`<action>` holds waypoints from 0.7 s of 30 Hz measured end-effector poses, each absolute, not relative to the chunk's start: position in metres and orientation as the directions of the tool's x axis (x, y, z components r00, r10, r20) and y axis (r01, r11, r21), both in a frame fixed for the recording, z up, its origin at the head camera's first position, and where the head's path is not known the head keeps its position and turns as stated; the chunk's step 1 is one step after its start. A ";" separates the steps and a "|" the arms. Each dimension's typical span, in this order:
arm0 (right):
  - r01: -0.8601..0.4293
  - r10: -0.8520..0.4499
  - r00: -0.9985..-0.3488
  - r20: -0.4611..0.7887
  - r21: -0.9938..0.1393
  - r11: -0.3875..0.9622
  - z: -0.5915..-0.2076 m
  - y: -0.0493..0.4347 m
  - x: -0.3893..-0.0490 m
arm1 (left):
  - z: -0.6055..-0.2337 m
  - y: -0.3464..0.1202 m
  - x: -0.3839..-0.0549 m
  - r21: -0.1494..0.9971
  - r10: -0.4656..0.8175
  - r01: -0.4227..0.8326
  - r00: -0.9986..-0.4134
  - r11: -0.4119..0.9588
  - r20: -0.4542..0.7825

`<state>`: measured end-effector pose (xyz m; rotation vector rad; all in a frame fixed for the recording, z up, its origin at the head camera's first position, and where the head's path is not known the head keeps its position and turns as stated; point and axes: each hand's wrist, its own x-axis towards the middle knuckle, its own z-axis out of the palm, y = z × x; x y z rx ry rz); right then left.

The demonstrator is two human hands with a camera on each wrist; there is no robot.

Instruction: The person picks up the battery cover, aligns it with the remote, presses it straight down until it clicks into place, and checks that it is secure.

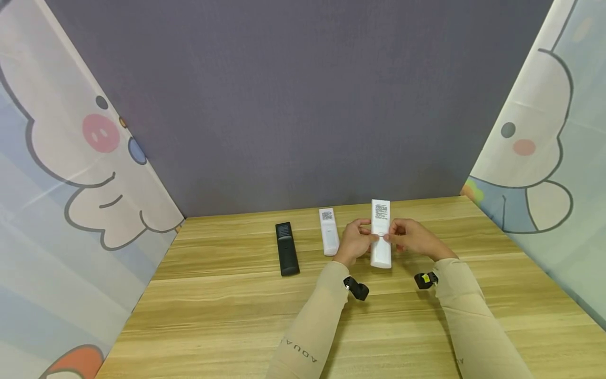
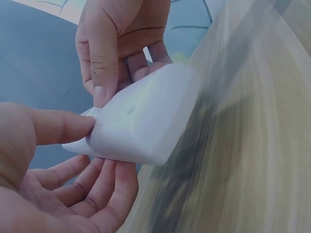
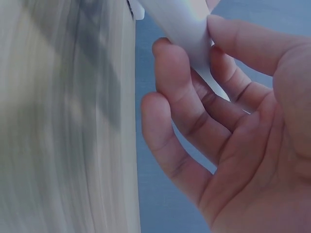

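A white remote control [image 1: 381, 252] is held above the table between both hands, its back with a printed label facing up. My left hand [image 1: 355, 242] grips its left side, thumb on the back and fingers underneath. From the right side my right hand [image 1: 413, 238] holds it in the same way. In the left wrist view both thumbs press close together on the remote [image 2: 146, 114] near the seam of its back cover. The right wrist view shows the right fingers [image 3: 172, 68] curled under the white body.
Left of the hands, a smaller white remote [image 1: 329, 231] lies back up on the wooden table [image 1: 227, 316]. Farther left is a black remote [image 1: 287, 250], also back up. A dark grey panel [image 1: 303, 105] stands behind the table, with cartoon-printed curtains on both sides.
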<state>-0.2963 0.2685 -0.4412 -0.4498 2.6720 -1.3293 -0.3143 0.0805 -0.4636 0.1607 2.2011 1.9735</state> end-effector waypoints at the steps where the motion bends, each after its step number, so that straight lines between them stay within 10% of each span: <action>1: -0.205 -0.314 -0.949 0.020 -0.795 0.571 -0.443 0.268 -0.297 | -0.464 0.081 -0.314 0.992 0.194 -0.038 -0.979 0.123 -0.061; 21: -0.144 -0.311 -0.949 -0.049 -0.811 0.567 -0.462 0.261 -0.299 | -0.464 0.078 -0.306 0.861 0.235 0.082 -0.971 0.502 -0.044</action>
